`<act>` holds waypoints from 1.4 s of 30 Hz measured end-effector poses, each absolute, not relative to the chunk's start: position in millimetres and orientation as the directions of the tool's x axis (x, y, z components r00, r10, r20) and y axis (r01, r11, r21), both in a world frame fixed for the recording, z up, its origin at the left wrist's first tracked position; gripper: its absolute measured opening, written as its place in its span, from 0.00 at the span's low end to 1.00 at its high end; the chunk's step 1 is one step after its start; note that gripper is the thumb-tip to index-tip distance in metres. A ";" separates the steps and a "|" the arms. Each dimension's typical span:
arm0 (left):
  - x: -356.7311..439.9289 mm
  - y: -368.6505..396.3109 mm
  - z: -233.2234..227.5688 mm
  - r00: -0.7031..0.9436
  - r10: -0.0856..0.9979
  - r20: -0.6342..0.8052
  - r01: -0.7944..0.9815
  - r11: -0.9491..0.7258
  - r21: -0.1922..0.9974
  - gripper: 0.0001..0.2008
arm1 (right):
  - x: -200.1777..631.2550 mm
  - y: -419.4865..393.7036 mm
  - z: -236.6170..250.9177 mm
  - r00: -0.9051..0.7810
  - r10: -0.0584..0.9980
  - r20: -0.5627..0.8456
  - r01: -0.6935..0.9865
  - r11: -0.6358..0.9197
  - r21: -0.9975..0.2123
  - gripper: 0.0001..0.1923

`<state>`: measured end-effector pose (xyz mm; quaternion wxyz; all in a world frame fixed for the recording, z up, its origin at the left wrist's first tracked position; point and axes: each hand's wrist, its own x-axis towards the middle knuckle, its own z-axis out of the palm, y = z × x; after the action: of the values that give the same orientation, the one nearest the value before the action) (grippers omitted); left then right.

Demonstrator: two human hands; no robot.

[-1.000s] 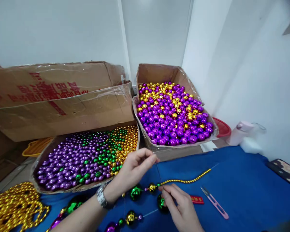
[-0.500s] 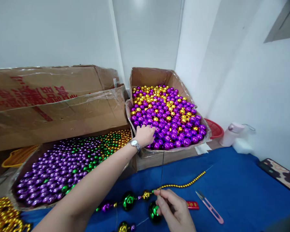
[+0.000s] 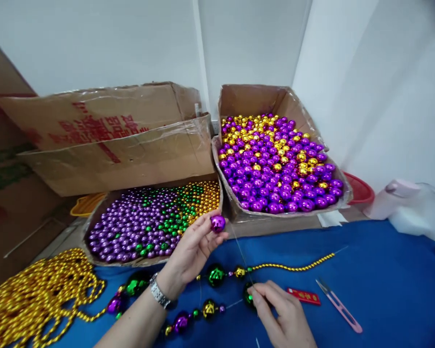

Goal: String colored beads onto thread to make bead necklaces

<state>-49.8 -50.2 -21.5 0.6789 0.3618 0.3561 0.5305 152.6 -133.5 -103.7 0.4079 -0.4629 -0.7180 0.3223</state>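
Observation:
My left hand (image 3: 192, 249) holds a purple bead (image 3: 217, 223) between thumb and fingertips, just in front of the box of small beads (image 3: 105, 207). My right hand (image 3: 281, 314) pinches a thin needle or wire (image 3: 241, 249) that slants up toward the purple bead; it rests beside a large green bead (image 3: 248, 295). A strand of green, gold and purple beads (image 3: 216, 274) lies on the blue cloth (image 3: 377, 275) and runs into a fine gold bead chain (image 3: 293, 267).
A box of large purple and gold beads (image 3: 313, 130) stands at the back right. A pile of gold bead chains (image 3: 32, 295) lies at the left. Pink thread snips (image 3: 339, 305) and a red tag (image 3: 303, 296) lie to the right. A pink bottle (image 3: 387, 198) stands by the wall.
My left hand came back from the box of large beads with a purple bead and now holds it above the cloth. The right hand stayed on the needle.

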 end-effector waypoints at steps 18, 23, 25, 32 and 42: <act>-72.8 -74.9 -38.1 0.120 0.951 -0.284 -0.560 0.301 0.772 0.17 | 140.8 -142.7 -112.7 -0.406 0.863 0.299 0.517 0.487 -0.704 0.13; -69.7 -79.6 -39.9 0.082 0.972 -0.221 -0.487 0.232 0.842 0.15 | 137.7 -143.3 -113.6 -0.381 0.864 0.330 0.529 0.496 -0.688 0.15; -66.8 -83.4 -42.2 0.056 0.986 -0.159 -0.406 0.168 0.898 0.14 | 135.2 -142.9 -114.0 -0.353 0.866 0.354 0.516 0.496 -0.698 0.15; -57.4 -96.2 -54.0 0.129 0.972 -0.198 -0.409 0.234 0.882 0.16 | 132.6 -139.7 -112.2 -0.302 0.890 0.341 0.441 0.447 -0.778 0.14; -54.5 -110.7 -51.6 0.225 0.970 -0.094 -0.028 0.103 0.994 0.17 | 124.6 -140.9 -109.2 -0.224 0.921 0.317 0.386 0.383 -0.839 0.15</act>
<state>-54.5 -110.7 -51.6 0.5871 0.5177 0.4549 0.4246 124.6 -140.9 -109.2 0.4233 -0.4568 -0.7157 0.3160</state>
